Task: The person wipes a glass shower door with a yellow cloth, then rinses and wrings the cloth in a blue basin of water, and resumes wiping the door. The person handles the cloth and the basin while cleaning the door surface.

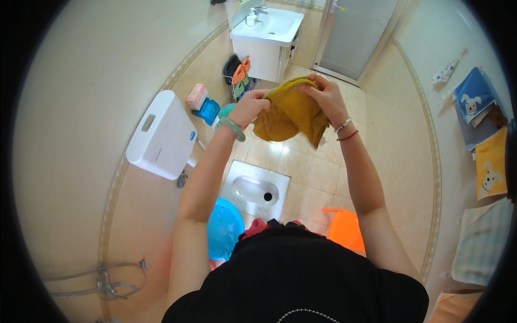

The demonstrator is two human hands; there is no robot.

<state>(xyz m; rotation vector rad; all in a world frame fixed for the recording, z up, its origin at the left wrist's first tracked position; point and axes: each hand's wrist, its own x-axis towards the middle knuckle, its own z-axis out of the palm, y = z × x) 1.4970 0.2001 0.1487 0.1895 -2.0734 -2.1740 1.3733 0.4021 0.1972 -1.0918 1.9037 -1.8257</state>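
A mustard-yellow cloth, perhaps a small garment or towel, hangs in loose folds between my hands at about arm's length. My left hand pinches its left upper edge; a green bangle circles that wrist. With fingers closed, my right hand grips the top right part, and a pointed corner droops below it. Silver and red bands show on the right wrist. The cloth is held up in the air above the tiled floor, and its far side is hidden.
Below the cloth lies a white squat toilet, with a blue basin at its left and an orange plastic item to the right. A white cistern hangs on the left wall. Slippers stand by the sink; towels hang right.
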